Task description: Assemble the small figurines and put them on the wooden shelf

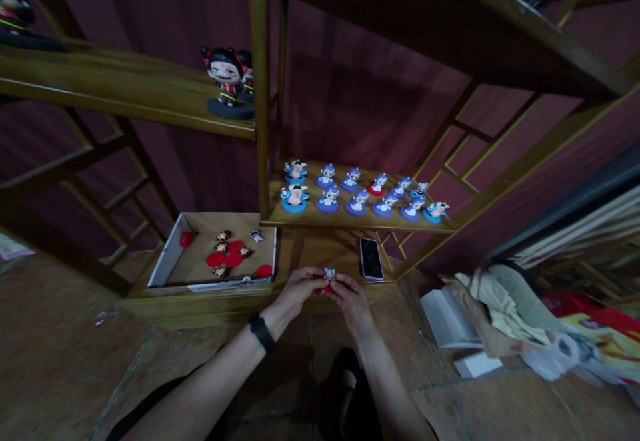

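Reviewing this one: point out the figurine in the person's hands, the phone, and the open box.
Held figurine (329,272): head view, on its head.
Phone (371,258): head view, middle of its dark screen.
Open box (167,254): head view, its pale left wall.

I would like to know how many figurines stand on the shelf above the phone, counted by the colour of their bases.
Purple-based figurines: 7
Blue-based figurines: 4
Red-based figurine: 1
Total: 12
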The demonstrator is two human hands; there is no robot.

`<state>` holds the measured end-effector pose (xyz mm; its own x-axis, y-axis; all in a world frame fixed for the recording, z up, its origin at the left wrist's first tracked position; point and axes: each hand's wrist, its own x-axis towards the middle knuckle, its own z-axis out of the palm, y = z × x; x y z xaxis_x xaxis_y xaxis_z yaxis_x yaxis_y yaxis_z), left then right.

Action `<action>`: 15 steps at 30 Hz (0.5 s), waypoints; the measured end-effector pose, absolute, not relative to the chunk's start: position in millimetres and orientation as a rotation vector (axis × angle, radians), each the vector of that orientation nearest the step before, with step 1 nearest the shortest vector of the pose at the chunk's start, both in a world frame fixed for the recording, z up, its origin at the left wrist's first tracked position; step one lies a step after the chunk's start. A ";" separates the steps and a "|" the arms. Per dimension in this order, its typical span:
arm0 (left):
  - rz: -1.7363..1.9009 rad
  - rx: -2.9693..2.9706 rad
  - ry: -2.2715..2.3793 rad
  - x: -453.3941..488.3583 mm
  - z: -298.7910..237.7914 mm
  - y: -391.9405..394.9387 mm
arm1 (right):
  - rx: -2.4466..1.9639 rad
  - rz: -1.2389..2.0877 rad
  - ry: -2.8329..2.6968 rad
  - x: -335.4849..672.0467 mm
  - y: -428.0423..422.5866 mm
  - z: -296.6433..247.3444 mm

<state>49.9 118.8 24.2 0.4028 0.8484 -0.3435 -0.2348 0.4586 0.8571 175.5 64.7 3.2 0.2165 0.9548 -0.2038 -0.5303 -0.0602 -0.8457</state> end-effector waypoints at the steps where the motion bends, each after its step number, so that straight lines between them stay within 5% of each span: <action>1: 0.785 0.806 0.889 49.2 25.5 118.7 | -1.008 1.319 -0.540 175.3 64.9 4.4; 15: 0.752 0.843 0.821 44.4 25.3 123.4 | -0.942 1.332 -0.644 183.4 62.9 17.4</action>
<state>44.4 123.4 25.3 0.4748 0.8237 -0.3100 -0.2371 0.4589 0.8563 183.4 62.9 17.4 0.1584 0.9799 -0.1212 -0.5133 -0.0231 -0.8579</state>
